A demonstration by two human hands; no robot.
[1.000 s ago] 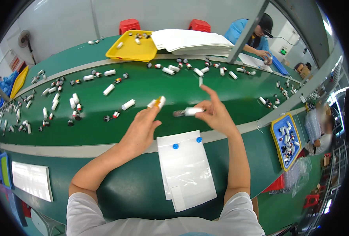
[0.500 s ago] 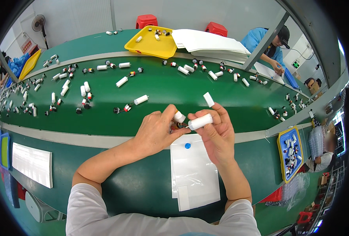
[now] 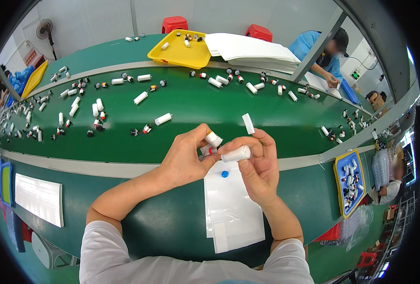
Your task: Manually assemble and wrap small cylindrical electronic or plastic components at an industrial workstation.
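Observation:
Over the near edge of the green belt, my right hand [image 3: 262, 170] pinches a white cylinder [image 3: 237, 154] between thumb and fingers, its round end tilted up to the right. A small white strip [image 3: 248, 123] stands up from a fingertip of that same hand. Just left of it, my left hand [image 3: 184, 154] is closed on a small wired part [image 3: 209, 150] with red on it, mostly hidden by the fingers. A short white piece with a yellowish edge [image 3: 213, 138] also sticks out of the left fingers. Both hands meet at the cylinder's left end.
White cylinders with wired parts [image 3: 163, 119] lie scattered along the green belt [image 3: 195, 104]. Below my hands are white sheets [image 3: 238, 213] with a blue dot [image 3: 225, 174]. A yellow tray [image 3: 181, 57] stands across the belt, a blue-lined tray [image 3: 336, 177] at right. A co-worker [image 3: 330, 61] sits far right.
Parts on the belt have shifted slightly left. My right hand has turned the cylinder so its end faces more toward me, and it has moved a little left. Both hands keep their hold.

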